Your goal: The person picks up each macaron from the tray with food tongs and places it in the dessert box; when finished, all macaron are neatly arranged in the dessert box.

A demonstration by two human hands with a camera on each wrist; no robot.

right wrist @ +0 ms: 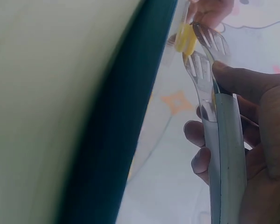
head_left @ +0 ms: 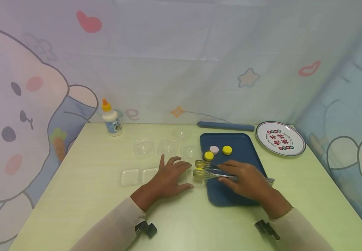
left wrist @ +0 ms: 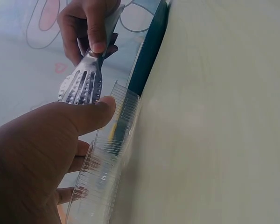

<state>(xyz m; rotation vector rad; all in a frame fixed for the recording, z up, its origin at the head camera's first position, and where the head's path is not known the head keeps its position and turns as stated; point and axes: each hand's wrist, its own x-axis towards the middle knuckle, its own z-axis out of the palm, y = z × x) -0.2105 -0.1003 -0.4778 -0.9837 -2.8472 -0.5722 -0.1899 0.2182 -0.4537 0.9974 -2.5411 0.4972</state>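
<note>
My right hand (head_left: pixel 248 178) grips metal serving tongs (head_left: pixel 223 176) with slotted ends, its fingers curled round the handles. At the tong tips, in the right wrist view, a yellow macaron (right wrist: pixel 186 38) shows; in the head view it is over a clear plastic box at the tray's left edge. My left hand (head_left: pixel 168 176) is spread beside that box, fingers extended and holding nothing. The left wrist view shows several of its fingers behind the clear plastic boxes (left wrist: pixel 98 172); whether they touch is unclear. Two yellow macarons (head_left: pixel 227 150) and a pale pink macaron (head_left: pixel 214 150) lie on the blue tray (head_left: pixel 234 197).
Several clear plastic boxes and lids (head_left: pixel 144 147) stand left of the tray, two more trays (head_left: pixel 130 177) by the left hand. A glue bottle (head_left: pixel 112 120) is back left. A blue rod (head_left: pixel 226 126) lies along the wall. A printed white plate (head_left: pixel 263 137) sits back right.
</note>
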